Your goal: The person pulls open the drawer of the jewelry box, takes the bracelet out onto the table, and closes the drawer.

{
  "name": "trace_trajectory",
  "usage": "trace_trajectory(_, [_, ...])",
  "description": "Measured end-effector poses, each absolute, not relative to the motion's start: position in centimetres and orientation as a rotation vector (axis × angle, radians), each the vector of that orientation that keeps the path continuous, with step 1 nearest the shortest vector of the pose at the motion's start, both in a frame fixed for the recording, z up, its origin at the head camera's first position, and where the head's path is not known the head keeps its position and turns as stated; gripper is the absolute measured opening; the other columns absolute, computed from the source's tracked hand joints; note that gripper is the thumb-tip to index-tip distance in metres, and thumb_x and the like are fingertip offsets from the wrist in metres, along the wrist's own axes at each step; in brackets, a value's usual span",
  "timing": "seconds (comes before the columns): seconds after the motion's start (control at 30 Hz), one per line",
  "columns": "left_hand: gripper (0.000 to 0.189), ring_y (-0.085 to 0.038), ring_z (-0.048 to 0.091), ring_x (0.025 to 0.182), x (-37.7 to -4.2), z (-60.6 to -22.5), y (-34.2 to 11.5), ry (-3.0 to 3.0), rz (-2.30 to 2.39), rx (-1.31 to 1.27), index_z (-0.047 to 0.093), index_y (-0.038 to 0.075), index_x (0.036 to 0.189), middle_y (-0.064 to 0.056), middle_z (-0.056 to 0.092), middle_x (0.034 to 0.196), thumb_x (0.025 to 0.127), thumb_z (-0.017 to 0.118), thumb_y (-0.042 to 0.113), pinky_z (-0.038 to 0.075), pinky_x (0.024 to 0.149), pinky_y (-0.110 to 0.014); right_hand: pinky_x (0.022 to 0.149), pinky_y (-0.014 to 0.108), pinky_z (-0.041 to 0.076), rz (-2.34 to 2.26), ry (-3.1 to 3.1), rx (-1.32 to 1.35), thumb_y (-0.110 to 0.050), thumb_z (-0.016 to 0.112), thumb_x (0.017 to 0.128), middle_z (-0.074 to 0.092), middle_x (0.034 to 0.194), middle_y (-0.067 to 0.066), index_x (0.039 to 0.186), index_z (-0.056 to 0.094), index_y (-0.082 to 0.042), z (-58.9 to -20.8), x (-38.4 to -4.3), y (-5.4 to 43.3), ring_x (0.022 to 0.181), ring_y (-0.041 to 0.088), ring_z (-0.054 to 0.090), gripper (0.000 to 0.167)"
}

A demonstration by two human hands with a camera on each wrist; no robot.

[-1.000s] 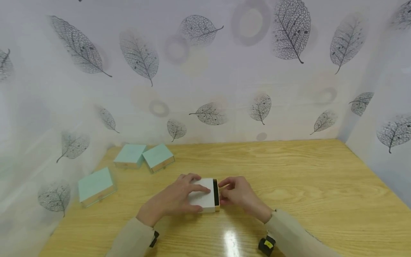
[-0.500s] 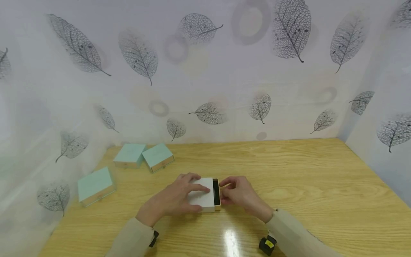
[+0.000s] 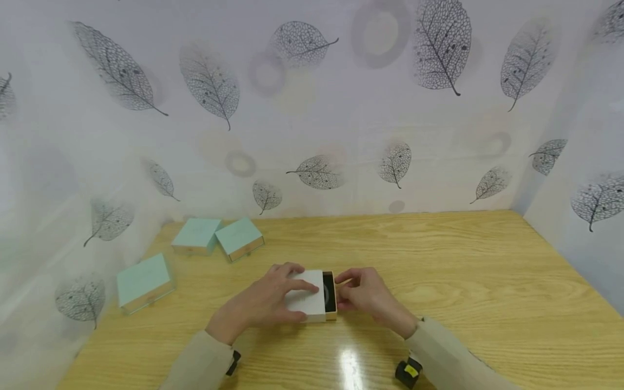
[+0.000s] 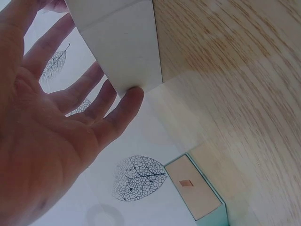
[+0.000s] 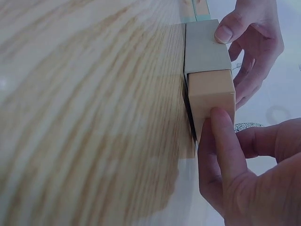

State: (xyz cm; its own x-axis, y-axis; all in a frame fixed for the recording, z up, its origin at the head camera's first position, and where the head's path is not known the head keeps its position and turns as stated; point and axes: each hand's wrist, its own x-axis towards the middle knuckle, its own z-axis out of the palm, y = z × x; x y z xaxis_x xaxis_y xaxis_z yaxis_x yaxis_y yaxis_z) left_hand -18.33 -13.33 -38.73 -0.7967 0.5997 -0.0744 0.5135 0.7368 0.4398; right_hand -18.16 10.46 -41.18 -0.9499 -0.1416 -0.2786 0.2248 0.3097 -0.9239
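Note:
A white drawer box [image 3: 314, 307] lies on the wooden table, its tan drawer [image 5: 211, 87] partly slid out to the right. The drawer's black inside and part of a pale round shape show from above. Across the sleeve spreads my left hand [image 3: 265, 298], gripping it with the thumb at the near side and fingers over the top and far side. My right hand [image 3: 364, 295] is at the drawer's front; in the right wrist view its thumb and bent fingers pinch there. Whatever small pull lies between those fingers is hidden.
Three teal drawer boxes stand at the left: one nearer box [image 3: 145, 283] and two at the back, a left one [image 3: 197, 234] and a right one [image 3: 240, 237]. Leaf-patterned cloth [image 3: 361, 119] hangs behind and along the sides of the table [image 3: 463, 271].
The drawer has slid a little farther out to the right together with my right hand, uncovering more of the black inside. My left hand has stayed in place on the sleeve.

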Motion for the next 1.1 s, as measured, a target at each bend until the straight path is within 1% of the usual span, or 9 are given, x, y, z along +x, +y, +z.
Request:
trace_trajectory(0.63, [0.046,-0.04,0.044,0.137,-18.25,-38.6,-13.33,2.729,0.594,0.877,0.07,0.029,0.131,-0.013,0.047,0.153,0.087,0.08,0.038,0.047,0.108,-0.058,0.066,0.032,0.063,-1.703,2.245,0.1,0.004,0.059,0.096,0.066,0.092,0.016,0.114,0.069,0.005,-40.98,-18.1,10.56,0.072,0.018,0.068,0.02])
trace_trajectory(1.1, [0.047,-0.039,0.043,0.138,-18.21,-38.6,-13.38,2.729,0.597,0.876,0.07,0.03,0.131,-0.012,0.046,0.154,0.086,0.08,0.037,0.046,0.109,-0.059,0.067,0.033,0.063,-1.682,2.251,0.108,0.004,0.059,0.096,0.068,0.096,0.015,0.115,0.069,0.003,-41.0,-18.19,10.99,0.075,0.017,0.067,0.021])
